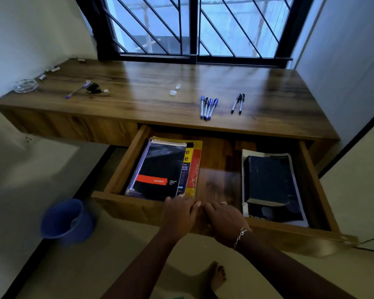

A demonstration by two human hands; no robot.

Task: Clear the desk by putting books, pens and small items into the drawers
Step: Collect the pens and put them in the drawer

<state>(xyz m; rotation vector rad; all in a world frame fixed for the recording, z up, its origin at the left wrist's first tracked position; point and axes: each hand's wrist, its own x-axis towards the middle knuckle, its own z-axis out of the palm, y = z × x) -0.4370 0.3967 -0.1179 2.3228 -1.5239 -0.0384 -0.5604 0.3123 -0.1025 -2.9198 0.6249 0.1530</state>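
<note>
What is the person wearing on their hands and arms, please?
No sleeves show on either arm. The right hand has a silver ring on one finger and a thin silver chain bracelet at the wrist. Whether the left hand wears a ring is unclear.

Spiral pad (160, 169) in the drawer (126, 160), just past the fingers (171, 200) of the left hand (177, 214): small white txt "PREMIUM SPIRAL PAD" at the btm of its black cover, beside an orange band w/ a white brand word (too blurred to read). Yellow book (189, 155) under it: two big letters "e", the rest covered. Magazine (276, 214), right of the fingers (209, 207) of the right hand (225, 219): headings illegible.
</note>
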